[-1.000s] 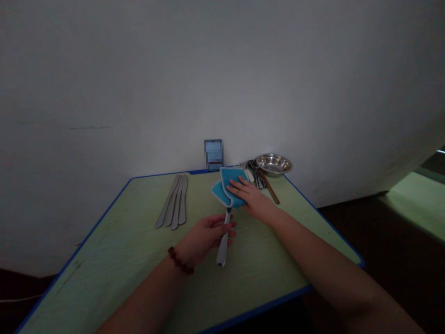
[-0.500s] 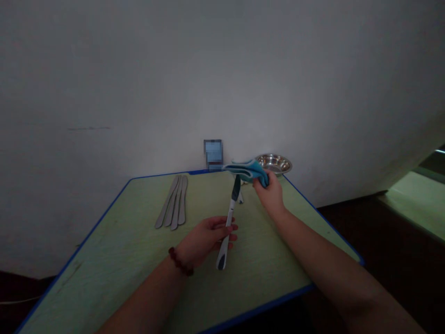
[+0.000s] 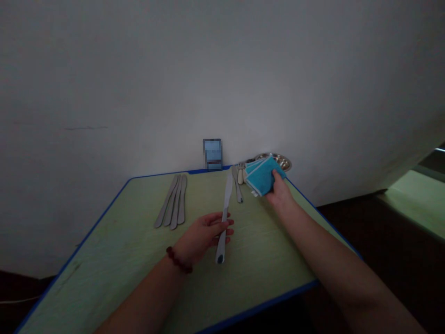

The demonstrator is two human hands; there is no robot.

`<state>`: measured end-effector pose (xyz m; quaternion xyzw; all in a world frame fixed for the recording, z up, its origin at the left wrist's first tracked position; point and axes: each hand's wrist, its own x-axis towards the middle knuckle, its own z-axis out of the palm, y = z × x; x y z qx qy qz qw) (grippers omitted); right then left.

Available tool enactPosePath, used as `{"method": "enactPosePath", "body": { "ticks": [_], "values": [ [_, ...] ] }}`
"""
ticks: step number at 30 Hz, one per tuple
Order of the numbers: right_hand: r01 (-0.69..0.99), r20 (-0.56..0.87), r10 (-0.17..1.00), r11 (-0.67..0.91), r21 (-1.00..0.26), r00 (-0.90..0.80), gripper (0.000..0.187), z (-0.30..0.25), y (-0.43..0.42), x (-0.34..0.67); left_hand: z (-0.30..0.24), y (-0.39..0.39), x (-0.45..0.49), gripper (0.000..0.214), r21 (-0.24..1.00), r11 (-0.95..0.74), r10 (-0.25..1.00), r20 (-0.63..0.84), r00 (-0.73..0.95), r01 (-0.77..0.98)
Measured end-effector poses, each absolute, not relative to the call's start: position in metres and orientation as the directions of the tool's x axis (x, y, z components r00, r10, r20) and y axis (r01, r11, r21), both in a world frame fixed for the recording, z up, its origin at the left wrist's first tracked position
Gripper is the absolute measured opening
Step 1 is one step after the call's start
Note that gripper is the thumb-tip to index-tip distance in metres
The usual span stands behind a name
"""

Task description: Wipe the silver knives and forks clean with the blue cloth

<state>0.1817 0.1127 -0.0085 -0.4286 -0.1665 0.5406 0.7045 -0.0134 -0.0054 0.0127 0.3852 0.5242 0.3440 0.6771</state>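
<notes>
My left hand (image 3: 203,234) is closed round the handle of a table knife (image 3: 225,206), whose bare blade points away from me toward the wall. My right hand (image 3: 280,192) holds a folded blue cloth (image 3: 263,176) lifted off the table at the far right, apart from the knife. Both hands are over the green table (image 3: 121,250). A red bead bracelet sits on my left wrist.
Several knives (image 3: 174,200) lie side by side at the far left of the table. A spoon or fork (image 3: 238,185) lies near the cloth, and a metal bowl (image 3: 283,162) stands in the far right corner. A small blurred box (image 3: 212,154) leans against the wall.
The cloth covered the knife blade a second ago; my right hand lifted it off and drew it right. The blade now shows bare, and the left hand tilted the knife flatter.
</notes>
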Motion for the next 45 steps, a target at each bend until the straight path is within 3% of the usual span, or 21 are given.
{"method": "enactPosePath", "body": {
  "ticks": [5,10,13,16,20,23,28,32,41,45],
  "values": [
    [-0.618,-0.186,0.954,-0.001,-0.786,0.236,0.016,-0.01,0.11,0.181,0.01,-0.005,-0.014,0.027,0.893,0.443,0.883,-0.418,0.214,-0.083],
    [-0.543,-0.052,0.926,0.173,-0.822,0.373,0.025,-0.009,0.103,0.173,0.011,-0.004,-0.013,0.027,0.888,0.447,0.887,-0.424,0.182,-0.108],
    [-0.299,0.124,0.894,0.271,-0.915,0.431,0.027,-0.012,0.101,0.171,0.012,-0.004,-0.013,0.027,0.885,0.45,0.887,-0.426,0.179,-0.122],
    [0.077,0.342,0.851,0.34,-0.937,0.399,0.028,-0.015,0.098,0.172,0.012,-0.004,-0.013,0.027,0.88,0.457,0.883,-0.431,0.186,-0.131],
    [0.51,0.59,0.792,0.447,-0.735,0.156,0.035,-0.014,0.087,0.168,0.011,-0.004,-0.013,0.027,0.879,0.458,0.882,-0.43,0.192,-0.132],
    [0.655,0.625,0.781,0.474,-0.589,-0.003,0.043,-0.014,0.08,0.162,0.011,-0.005,-0.012,0.025,0.884,0.45,0.885,-0.421,0.197,-0.129],
    [0.715,0.65,0.751,0.518,-0.469,-0.117,0.048,-0.017,0.078,0.158,0.013,-0.006,-0.011,0.027,0.886,0.442,0.89,-0.414,0.192,-0.139],
    [0.76,0.647,0.76,0.453,-0.467,-0.055,0.043,-0.014,0.078,0.159,0.014,-0.006,-0.01,0.028,0.882,0.451,0.886,-0.423,0.188,-0.139],
    [0.684,0.713,0.689,0.583,-0.437,-0.132,0.029,-0.012,0.065,0.15,0.014,-0.006,-0.009,0.025,0.888,0.444,0.886,-0.414,0.209,-0.12],
    [0.664,0.756,0.585,0.694,-0.277,-0.295,0.027,-0.012,0.063,0.15,0.013,-0.007,-0.009,0.024,0.893,0.436,0.884,-0.404,0.236,-0.106]
  ]
}}
